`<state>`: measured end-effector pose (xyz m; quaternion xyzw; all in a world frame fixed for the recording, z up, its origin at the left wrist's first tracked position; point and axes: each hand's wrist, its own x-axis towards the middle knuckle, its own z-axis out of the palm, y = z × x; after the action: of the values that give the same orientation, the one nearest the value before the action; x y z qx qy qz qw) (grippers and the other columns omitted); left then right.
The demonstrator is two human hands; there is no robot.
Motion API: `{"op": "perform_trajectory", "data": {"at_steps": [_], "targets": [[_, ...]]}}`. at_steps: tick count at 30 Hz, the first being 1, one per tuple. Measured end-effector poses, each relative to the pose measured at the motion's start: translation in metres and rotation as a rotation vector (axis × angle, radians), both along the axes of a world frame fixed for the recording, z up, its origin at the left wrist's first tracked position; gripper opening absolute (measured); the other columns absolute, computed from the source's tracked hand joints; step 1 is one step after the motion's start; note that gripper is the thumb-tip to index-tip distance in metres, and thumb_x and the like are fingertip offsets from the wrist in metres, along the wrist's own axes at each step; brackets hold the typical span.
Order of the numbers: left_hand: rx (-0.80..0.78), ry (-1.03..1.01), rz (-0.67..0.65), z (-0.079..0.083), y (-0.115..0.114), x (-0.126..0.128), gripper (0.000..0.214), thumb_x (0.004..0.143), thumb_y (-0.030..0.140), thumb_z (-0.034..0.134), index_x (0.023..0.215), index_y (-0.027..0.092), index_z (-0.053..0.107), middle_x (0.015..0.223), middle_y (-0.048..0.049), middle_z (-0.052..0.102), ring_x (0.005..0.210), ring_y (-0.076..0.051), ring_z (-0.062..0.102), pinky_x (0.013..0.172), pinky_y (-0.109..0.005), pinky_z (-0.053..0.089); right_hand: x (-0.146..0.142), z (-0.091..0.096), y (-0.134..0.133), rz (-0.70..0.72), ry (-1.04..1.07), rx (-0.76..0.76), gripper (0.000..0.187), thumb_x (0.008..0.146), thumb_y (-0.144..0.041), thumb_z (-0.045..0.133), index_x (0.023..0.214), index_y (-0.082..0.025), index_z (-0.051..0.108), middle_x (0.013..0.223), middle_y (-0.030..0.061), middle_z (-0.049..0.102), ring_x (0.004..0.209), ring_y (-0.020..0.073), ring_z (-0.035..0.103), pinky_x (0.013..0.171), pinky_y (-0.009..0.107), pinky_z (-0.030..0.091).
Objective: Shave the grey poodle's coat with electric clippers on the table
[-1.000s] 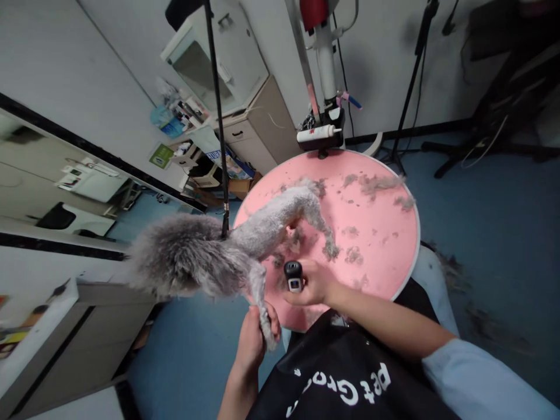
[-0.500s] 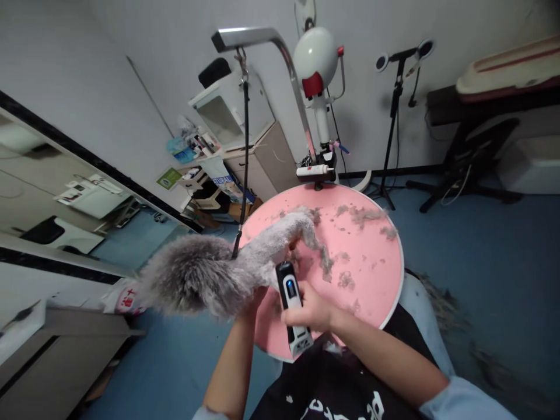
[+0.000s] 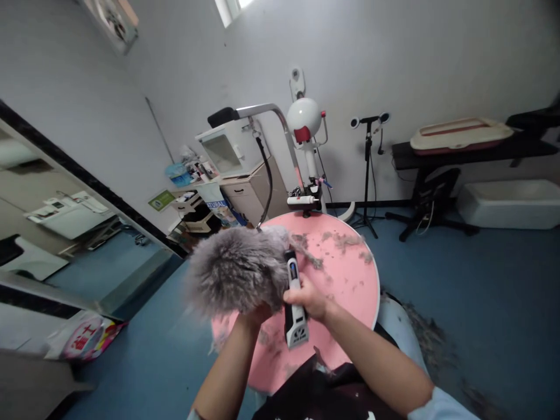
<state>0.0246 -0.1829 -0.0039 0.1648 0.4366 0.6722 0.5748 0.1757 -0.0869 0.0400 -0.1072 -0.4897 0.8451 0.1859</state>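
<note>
A grey dog (image 3: 236,268) stands on a round pink grooming table (image 3: 345,274), its fluffy head toward me and left, its clipped body mostly hidden behind. A black grooming loop (image 3: 268,175) runs slack from the metal arm (image 3: 262,109) down to its neck. My right hand (image 3: 308,297) is wrapped round a black and white hair clipper (image 3: 296,318). The clipper's upper end lies right against the dog's side fur. My left hand (image 3: 258,314) touches the dog from below, under the head, with the fingers hidden in the fur.
Cut tufts of hair (image 3: 347,240) lie on the table and more hair (image 3: 429,338) on the floor. A white bottle (image 3: 301,200) rests at the table's back edge, below a white dryer (image 3: 303,116). A cabinet (image 3: 249,189), a tripod stand (image 3: 368,169) and a white tub (image 3: 510,204) stand behind.
The dog's head has come round to the right, nearer the clipper, now covering most of its body. The loop has gone from taut to slack. My view has tilted up.
</note>
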Motion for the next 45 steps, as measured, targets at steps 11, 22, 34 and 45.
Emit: {"op": "perform_trajectory", "data": {"at_steps": [11,22,34,45], "targets": [[0.08,-0.161,0.284,0.163,0.019,0.033,0.018,0.085,0.032,0.049,0.082,0.018,0.06,0.073,-0.0058,0.063,0.062,-0.016,0.06,0.075,-0.041,0.059,0.021,-0.049,0.0,-0.498,0.024,-0.025,0.038,0.07,-0.05,0.07,0.086,-0.017,0.06,0.061,-0.0036,0.053,0.051,0.0115,0.05,0.049,0.026,0.045],[0.228,-0.192,0.215,0.281,0.044,0.07,0.026,0.087,0.025,0.045,0.063,0.017,0.048,0.062,-0.0038,0.054,0.058,-0.016,0.057,0.069,-0.036,0.055,-0.008,0.071,0.038,-0.554,0.424,0.845,0.033,0.079,-0.03,0.071,0.11,-0.023,0.059,0.113,0.0089,0.068,0.105,0.0235,0.067,0.098,0.044,0.051],[0.217,-0.11,0.152,0.302,0.069,0.089,0.027,0.084,0.024,0.04,0.059,0.018,0.05,0.059,-0.0043,0.056,0.054,-0.016,0.057,0.066,-0.034,0.052,-0.009,0.097,0.029,-0.605,0.279,0.987,0.023,0.079,-0.032,0.069,0.097,-0.022,0.06,0.09,0.0048,0.069,0.082,0.0211,0.066,0.08,0.037,0.054],[0.235,-0.068,0.0,0.32,0.079,0.081,0.038,0.086,0.032,0.035,0.09,0.012,0.067,0.067,-0.0073,0.061,0.064,-0.02,0.062,0.073,-0.036,0.049,-0.016,0.116,0.04,-0.624,0.269,1.043,0.025,0.079,-0.034,0.069,0.099,-0.022,0.058,0.09,0.0049,0.069,0.085,0.0218,0.066,0.081,0.037,0.056]]}}
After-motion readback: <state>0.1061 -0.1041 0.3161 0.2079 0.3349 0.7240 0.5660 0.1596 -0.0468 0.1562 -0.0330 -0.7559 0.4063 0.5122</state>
